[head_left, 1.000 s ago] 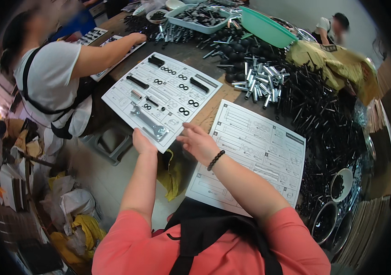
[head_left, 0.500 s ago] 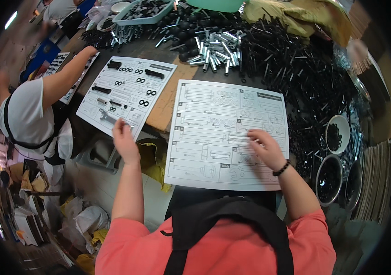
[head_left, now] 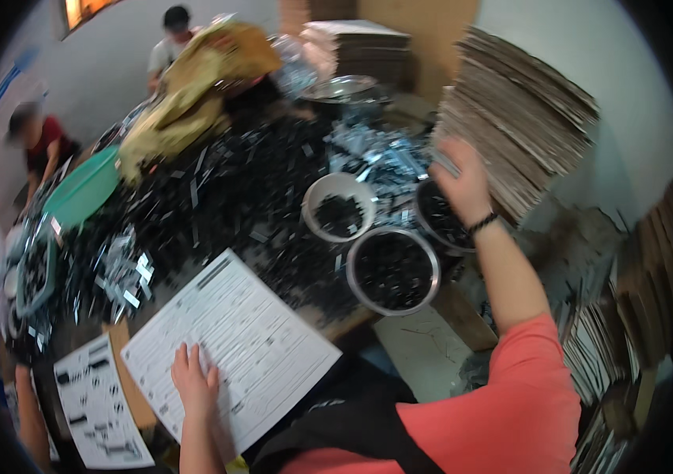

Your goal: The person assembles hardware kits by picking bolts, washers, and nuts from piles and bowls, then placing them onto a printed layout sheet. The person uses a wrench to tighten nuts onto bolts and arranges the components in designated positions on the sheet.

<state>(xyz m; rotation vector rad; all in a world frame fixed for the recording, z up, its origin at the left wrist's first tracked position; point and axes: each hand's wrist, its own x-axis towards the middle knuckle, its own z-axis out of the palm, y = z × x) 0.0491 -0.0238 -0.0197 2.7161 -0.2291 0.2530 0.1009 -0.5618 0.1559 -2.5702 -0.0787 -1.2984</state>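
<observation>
A large white printed sheet with line drawings [head_left: 249, 332] lies at the table's front edge before me. My left hand [head_left: 194, 387] rests over its lower left part, fingers stretched and apart, holding nothing. My right hand [head_left: 466, 182] is stretched out to the far right, above a metal bowl of small dark parts [head_left: 445, 221] and the pile of clear plastic bags [head_left: 388, 166]. Its fingers are blurred; something greyish shows at them, but I cannot tell whether it is held. Beside these stand a white bowl of black rings [head_left: 340, 209] and another metal bowl of dark parts [head_left: 393, 272].
Black bolts and parts [head_left: 226, 189] are heaped across the table, with silvery tubes [head_left: 127, 276] at left. A second sheet bearing parts [head_left: 99, 395] lies beside a person's arm [head_left: 32, 419]. Cardboard sheets [head_left: 518, 118] are stacked at right. Two people sit farther off.
My view has swung to the right. My right hand has left the printed sheet and reached out toward the bowls and bags. My left hand has come over the sheet.
</observation>
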